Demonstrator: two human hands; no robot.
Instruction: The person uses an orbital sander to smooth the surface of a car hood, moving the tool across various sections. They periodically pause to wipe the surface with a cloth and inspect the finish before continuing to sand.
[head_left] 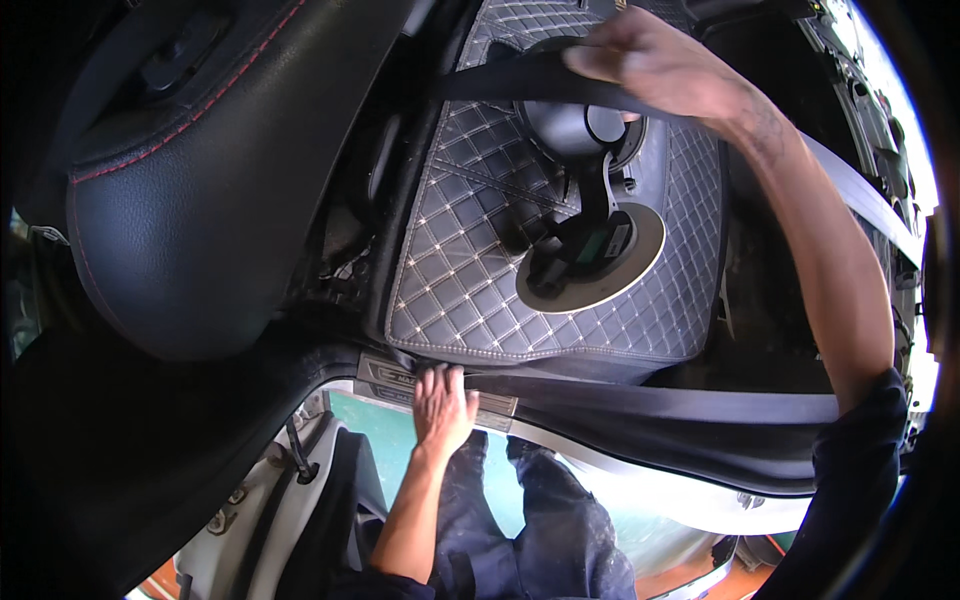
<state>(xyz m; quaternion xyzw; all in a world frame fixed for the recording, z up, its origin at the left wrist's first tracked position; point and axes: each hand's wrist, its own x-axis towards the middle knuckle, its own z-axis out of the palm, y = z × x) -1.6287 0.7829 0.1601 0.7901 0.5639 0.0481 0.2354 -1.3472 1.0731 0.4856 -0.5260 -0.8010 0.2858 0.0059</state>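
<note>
My right hand [655, 65] reaches far over the car floor, its fingers closed around a wide, flat black strip [530, 82] that stretches to the left. Below it, on the quilted black floor mat [470, 250], sits a grey, round speaker-like piece [565, 130]. Nearer to me lies an oval piece with a tan rim [655, 240]; a dark part with a green patch stands in its middle. The strip hides some of the grey piece. My left hand [443, 405] rests on the metal sill plate [495, 402], fingers stretched forward toward the mat's near edge.
A black leather seat [200, 210] with red stitching fills the left side. A long dark strip [680, 400] runs along the sill at the right. The white door frame [640, 470] curves in front of my legs [550, 510], over a green floor.
</note>
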